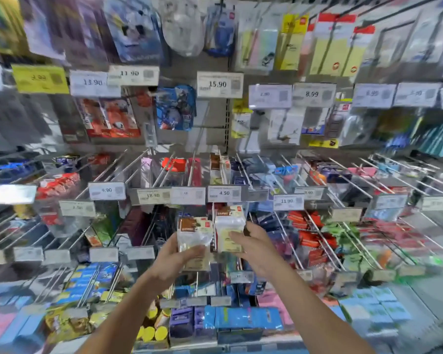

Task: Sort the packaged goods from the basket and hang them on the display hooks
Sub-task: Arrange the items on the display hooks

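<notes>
Where two bare forearms rise from the bottom edge of the frame, they pass over a low shelf of blue packs [243, 318] and yellow-lidded tubs [151, 333]. Just below the frame's centre, the left hand [172, 261] grips a white packet with a brown header [193, 236], its fingers curled round the lower part, and the packet stands upright. Close on its right, a second packet [228, 231] of the same kind sits under the price tag marked 4.50 [224, 193]; its top is too blurred to tell whether it hangs on a hook. The right hand [256, 251] touches it with fingers stretched together along its lower front and the thumb raised by its right edge; blur hides whether they pinch it. Behind, metal display hooks [109, 166] fan out across the middle band, carrying red, green and blue goods. Farther back, in the upper half, larger carded packs hang around the tag marked 15.90 [220, 84].
</notes>
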`<state>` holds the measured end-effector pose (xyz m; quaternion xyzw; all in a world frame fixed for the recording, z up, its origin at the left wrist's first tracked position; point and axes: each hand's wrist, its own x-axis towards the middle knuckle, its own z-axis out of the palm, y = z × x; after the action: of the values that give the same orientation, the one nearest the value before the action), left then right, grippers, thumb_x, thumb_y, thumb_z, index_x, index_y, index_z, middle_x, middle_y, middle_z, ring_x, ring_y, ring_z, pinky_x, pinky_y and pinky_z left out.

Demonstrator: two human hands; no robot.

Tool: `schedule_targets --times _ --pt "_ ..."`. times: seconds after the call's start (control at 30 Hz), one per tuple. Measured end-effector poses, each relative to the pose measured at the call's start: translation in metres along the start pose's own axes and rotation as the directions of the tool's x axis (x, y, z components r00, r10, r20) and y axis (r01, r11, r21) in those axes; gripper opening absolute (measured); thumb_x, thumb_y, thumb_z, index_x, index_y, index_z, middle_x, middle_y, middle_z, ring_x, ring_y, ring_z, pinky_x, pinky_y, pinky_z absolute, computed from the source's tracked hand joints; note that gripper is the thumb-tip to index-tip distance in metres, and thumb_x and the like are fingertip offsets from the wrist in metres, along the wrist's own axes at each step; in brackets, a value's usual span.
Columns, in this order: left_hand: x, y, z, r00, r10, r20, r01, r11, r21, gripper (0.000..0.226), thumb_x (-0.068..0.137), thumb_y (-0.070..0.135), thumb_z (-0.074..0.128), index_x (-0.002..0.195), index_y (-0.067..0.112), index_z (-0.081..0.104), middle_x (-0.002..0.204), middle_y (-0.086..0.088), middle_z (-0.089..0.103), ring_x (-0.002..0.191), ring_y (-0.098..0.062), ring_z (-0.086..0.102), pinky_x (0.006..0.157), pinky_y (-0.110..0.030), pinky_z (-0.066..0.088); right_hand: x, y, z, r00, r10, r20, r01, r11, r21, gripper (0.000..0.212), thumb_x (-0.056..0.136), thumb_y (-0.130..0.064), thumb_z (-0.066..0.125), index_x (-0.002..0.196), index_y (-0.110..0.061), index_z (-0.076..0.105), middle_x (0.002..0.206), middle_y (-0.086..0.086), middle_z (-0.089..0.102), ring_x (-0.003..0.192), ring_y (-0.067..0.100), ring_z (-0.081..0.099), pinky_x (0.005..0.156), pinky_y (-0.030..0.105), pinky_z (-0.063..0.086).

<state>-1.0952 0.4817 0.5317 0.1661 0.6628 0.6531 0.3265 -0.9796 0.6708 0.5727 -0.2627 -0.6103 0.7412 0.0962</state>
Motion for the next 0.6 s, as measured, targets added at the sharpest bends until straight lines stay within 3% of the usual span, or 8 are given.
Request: schedule_targets --times 0.07,0.13,0.17,0.23,0.33,0.47,0.53,0.6 --pt "0.027 -0.014 -0.008 0.994 0.103 -0.021 -0.103 0.995 -0.014 0.051 0.085 0.016 0.084 0.128 0.017 0.057 0.116 -0.004 0.076 0.105 -0.02 0.074 0.087 -0.036 0.059 0.031 0.023 0.005 0.995 -0.099 -0.017 0.1 0.993 0.057 0.029 0.097 -0.009 0.068 0.121 -0.018 0.056 0.115 -0.001 0.066 0.108 0.019 0.066 0.107 0.05 0.049" --pt "0.053 -0.027 -0.013 0.978 0.206 -0.041 -0.206 0.978 -0.015 0.058 0.082 0.02 0.087 0.131 0.015 0.056 0.12 -0.007 0.075 0.112 -0.027 0.072 0.095 -0.044 0.057 0.061 0.043 0.007 0.981 -0.189 -0.033 0.192 0.978 0.087 0.063 0.096 -0.012 0.07 0.151 -0.013 0.039 0.128 -0.005 0.058 0.121 0.023 0.061 0.107 0.044 0.045" --pt "0.064 -0.034 -0.015 0.966 0.25 -0.059 -0.252 0.968 -0.024 0.054 0.085 0.018 0.084 0.13 0.014 0.056 0.119 -0.007 0.075 0.111 -0.028 0.072 0.09 -0.041 0.059 0.074 0.052 0.007 0.967 -0.253 -0.026 0.254 0.962 0.098 0.069 0.096 -0.014 0.07 0.154 -0.011 0.033 0.129 -0.006 0.057 0.124 0.023 0.06 0.105 0.042 0.045" --pt "0.081 -0.044 -0.017 0.933 0.344 -0.106 -0.35 0.936 -0.041 0.042 0.09 0.012 0.076 0.127 0.013 0.057 0.115 -0.007 0.077 0.105 -0.026 0.074 0.078 -0.033 0.061 0.104 0.071 0.003 0.926 -0.378 -0.021 0.378 0.921 0.094 0.067 0.095 -0.018 0.072 0.153 -0.014 0.038 0.139 0.0 0.056 0.129 0.024 0.057 0.107 0.043 0.045" --pt "0.098 -0.057 -0.014 0.871 0.472 -0.133 -0.479 0.877 -0.025 0.036 0.093 0.014 0.074 0.125 0.01 0.059 0.115 -0.01 0.076 0.103 -0.026 0.075 0.077 -0.035 0.06 0.132 0.088 -0.004 0.869 -0.494 0.009 0.49 0.864 0.117 0.075 0.093 -0.025 0.075 0.156 -0.021 0.035 0.145 -0.009 0.04 0.137 0.023 0.049 0.109 0.045 0.041" --pt "0.1 -0.074 -0.01 0.807 0.57 -0.155 -0.586 0.805 -0.091 0.01 0.097 0.015 0.068 0.103 0.014 0.06 0.091 -0.009 0.079 0.079 -0.023 0.076 0.057 -0.03 0.058 0.154 0.107 -0.007 0.806 -0.592 0.015 0.582 0.797 0.162 0.102 0.068 -0.052 0.09 0.152 -0.024 0.041 0.155 0.003 0.046 0.136 0.03 0.053 0.106 0.057 0.047" --pt "0.101 -0.084 -0.012 0.794 0.594 -0.129 -0.608 0.783 -0.132 0.012 0.097 0.019 0.069 0.097 0.017 0.057 0.083 -0.01 0.075 0.07 -0.024 0.073 0.053 -0.033 0.056 0.156 0.11 -0.004 0.774 -0.633 0.004 0.626 0.767 0.14 0.077 0.082 -0.041 0.084 0.146 -0.017 0.048 0.146 0.007 0.055 0.129 0.031 0.059 0.098 0.052 0.053" --pt "0.102 -0.091 -0.013 0.77 0.63 -0.1 -0.638 0.762 -0.113 0.014 0.095 0.022 0.071 0.095 0.016 0.058 0.08 -0.011 0.072 0.064 -0.024 0.071 0.051 -0.033 0.055 0.155 0.108 -0.002 0.732 -0.681 0.025 0.674 0.728 0.122 0.038 0.096 -0.023 0.073 0.129 -0.012 0.057 0.126 0.011 0.067 0.105 0.026 0.07 0.08 0.043 0.06"
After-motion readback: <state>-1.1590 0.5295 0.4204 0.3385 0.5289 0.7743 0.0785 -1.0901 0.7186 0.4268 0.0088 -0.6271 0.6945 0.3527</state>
